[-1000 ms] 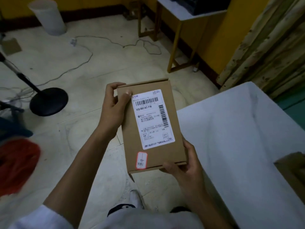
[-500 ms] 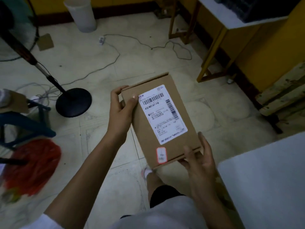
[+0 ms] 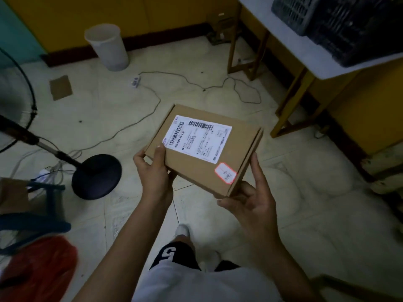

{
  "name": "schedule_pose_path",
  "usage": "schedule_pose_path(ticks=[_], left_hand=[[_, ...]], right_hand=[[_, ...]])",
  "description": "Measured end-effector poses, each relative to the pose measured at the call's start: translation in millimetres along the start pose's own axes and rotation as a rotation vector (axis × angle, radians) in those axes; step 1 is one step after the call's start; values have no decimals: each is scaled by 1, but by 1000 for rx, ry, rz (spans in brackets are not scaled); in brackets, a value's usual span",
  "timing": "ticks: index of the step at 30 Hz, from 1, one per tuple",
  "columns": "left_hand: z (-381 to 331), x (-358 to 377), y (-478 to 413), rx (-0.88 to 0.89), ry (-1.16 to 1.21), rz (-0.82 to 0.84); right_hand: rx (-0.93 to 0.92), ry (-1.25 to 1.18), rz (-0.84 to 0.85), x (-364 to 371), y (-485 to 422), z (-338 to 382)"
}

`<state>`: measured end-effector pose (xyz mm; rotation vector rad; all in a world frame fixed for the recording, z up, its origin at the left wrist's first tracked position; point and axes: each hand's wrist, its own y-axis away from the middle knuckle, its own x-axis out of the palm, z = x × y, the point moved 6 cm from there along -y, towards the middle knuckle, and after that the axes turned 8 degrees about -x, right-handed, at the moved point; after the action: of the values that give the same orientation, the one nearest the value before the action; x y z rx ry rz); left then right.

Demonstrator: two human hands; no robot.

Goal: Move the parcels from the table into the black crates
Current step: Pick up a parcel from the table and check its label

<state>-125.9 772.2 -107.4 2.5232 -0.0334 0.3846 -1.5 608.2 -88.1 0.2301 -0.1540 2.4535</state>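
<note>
A flat brown cardboard parcel [image 3: 220,162] with a white shipping label and a small red-edged sticker is held in the air over the floor. My left hand [image 3: 156,171] grips its near left corner, thumb on top. My right hand [image 3: 250,199] holds the near right end, with the index finger raised along the side and the other fingers underneath. Black crates [image 3: 340,25] stand on a white-topped table [image 3: 305,55] at the upper right, well beyond the parcel.
A standing fan with a round black base [image 3: 97,176] is on the left. A white bin [image 3: 108,46] and a power cable [image 3: 196,83] lie on the tiled floor ahead. A blue-framed stool [image 3: 35,223] and red bag [image 3: 37,269] sit at the lower left.
The view has swung left, away from the white table, and the crate table has come into sight. The parcel has turned from lengthwise to crosswise, still held by both hands.
</note>
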Motion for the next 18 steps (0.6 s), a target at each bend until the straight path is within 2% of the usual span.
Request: schedule_pose_path(ticks=[3, 6, 12, 16, 18], left_hand=[[-8, 44, -52, -48, -20, 50], [-20, 99, -108, -30, -20, 106], [-60, 237, -195, 83, 10, 225], [-81, 324, -218, 177, -69, 418], [-79, 362, -222, 193, -131, 525]], right_hand=[[-18, 15, -27, -15, -63, 3], [-64, 50, -130, -27, -131, 2], [-203, 164, -692, -47, -261, 8], [-210, 109, -808, -59, -341, 30], [-222, 50, -916, -74, -368, 36]])
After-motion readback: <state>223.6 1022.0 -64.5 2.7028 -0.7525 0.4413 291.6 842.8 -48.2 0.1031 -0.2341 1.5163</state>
